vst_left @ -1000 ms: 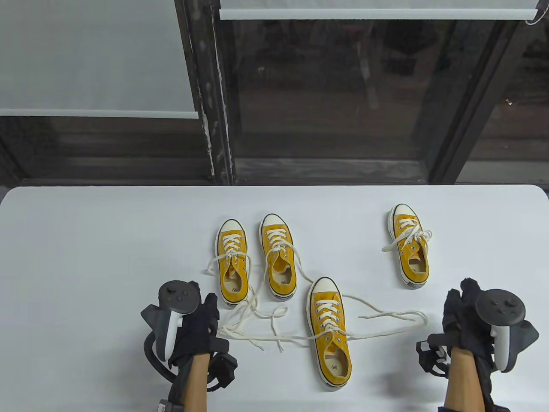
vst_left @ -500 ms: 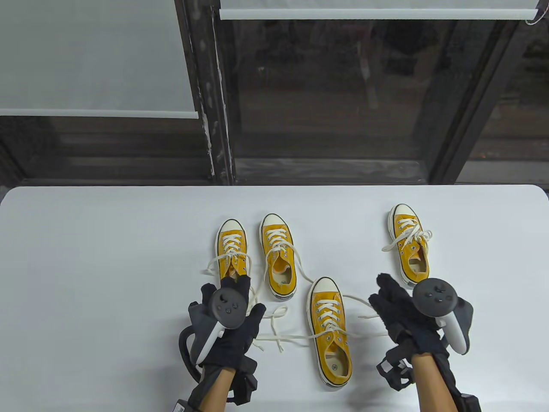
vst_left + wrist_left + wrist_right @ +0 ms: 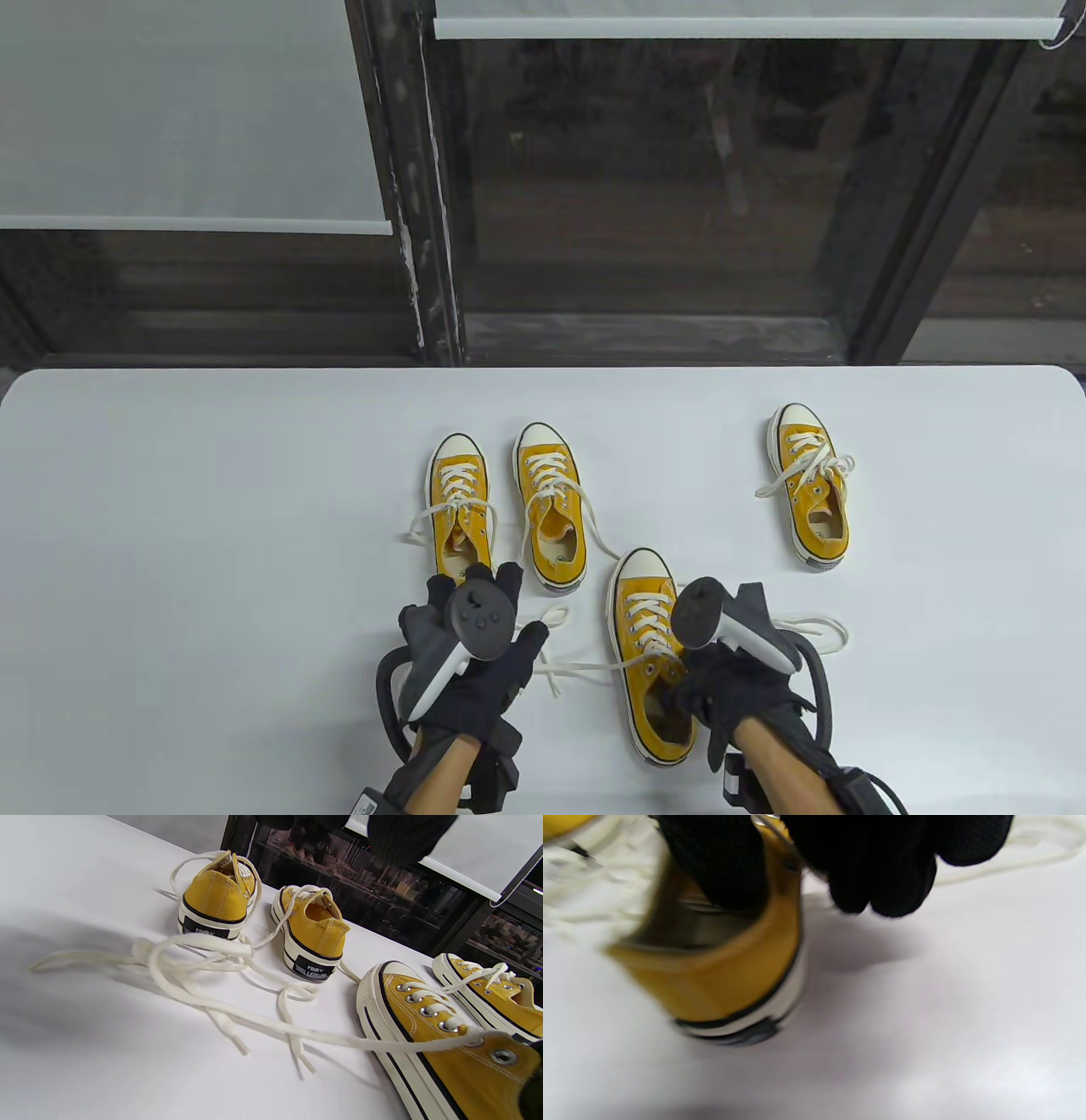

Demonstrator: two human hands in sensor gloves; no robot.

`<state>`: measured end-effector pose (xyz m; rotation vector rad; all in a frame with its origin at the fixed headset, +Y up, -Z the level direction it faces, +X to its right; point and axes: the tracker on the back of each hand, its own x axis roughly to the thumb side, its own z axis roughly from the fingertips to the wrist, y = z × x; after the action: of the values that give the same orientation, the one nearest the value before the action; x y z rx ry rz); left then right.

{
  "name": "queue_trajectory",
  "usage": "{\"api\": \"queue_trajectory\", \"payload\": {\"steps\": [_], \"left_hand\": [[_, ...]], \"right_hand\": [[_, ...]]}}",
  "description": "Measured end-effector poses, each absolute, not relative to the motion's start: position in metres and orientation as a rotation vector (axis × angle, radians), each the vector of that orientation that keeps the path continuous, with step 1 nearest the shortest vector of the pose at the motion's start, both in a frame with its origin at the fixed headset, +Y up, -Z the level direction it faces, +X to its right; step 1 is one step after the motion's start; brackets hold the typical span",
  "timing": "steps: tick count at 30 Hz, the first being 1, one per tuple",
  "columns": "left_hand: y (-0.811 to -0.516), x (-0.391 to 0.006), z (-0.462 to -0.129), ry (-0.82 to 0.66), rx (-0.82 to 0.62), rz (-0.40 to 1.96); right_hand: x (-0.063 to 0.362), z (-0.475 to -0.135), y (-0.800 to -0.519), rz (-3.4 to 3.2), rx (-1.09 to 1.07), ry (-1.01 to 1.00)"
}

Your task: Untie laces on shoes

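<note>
Four yellow canvas sneakers with white laces stand on the white table (image 3: 170, 509). My right hand (image 3: 691, 688) grips the near shoe (image 3: 645, 620) at its collar; in the right wrist view the thumb (image 3: 712, 870) is inside the opening and the fingers (image 3: 878, 887) are outside the wall. Its loose laces trail left (image 3: 577, 668) and right (image 3: 814, 628). My left hand (image 3: 496, 607) is spread open and empty above the tangled lace ends (image 3: 220, 959), by the heel of the leftmost shoe (image 3: 459, 501).
A second unlaced shoe (image 3: 550, 509) stands beside the leftmost one. The far right shoe (image 3: 810, 484) stands apart with its laces bunched over the tongue. The table's far edge meets a dark window frame (image 3: 424, 255).
Both hands moved inward. The right hand swung left from the table's right side and took hold of the near shoe's collar. The left hand moved right and forward over the lace ends.
</note>
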<state>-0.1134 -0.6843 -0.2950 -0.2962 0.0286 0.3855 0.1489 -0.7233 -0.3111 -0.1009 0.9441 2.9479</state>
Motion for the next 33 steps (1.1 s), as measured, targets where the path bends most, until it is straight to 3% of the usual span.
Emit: {"api": "queue_trajectory", "payload": {"steps": [7,15,21,25,33], "left_hand": [[-0.687,-0.112,-0.295,0.011,-0.323,0.392],[-0.689,-0.115,-0.297,0.025,-0.333,0.406],[-0.690,-0.113,-0.297,0.024,-0.338,0.391],[-0.689,-0.111,-0.297,0.025,-0.338,0.378],[-0.690,-0.108,-0.297,0.017,-0.344,0.370]], "right_hand": [[0.142,-0.313,-0.726,3.005,-0.170,0.824],[0.168,-0.316,-0.669,2.864,-0.231,0.511],[0.169,-0.343,-0.635,2.979,-0.370,0.237],[0.163,-0.372,-0.634,2.995,-0.453,0.173],[0.141,-0.433,-0.672,3.024,-0.528,0.199]]}}
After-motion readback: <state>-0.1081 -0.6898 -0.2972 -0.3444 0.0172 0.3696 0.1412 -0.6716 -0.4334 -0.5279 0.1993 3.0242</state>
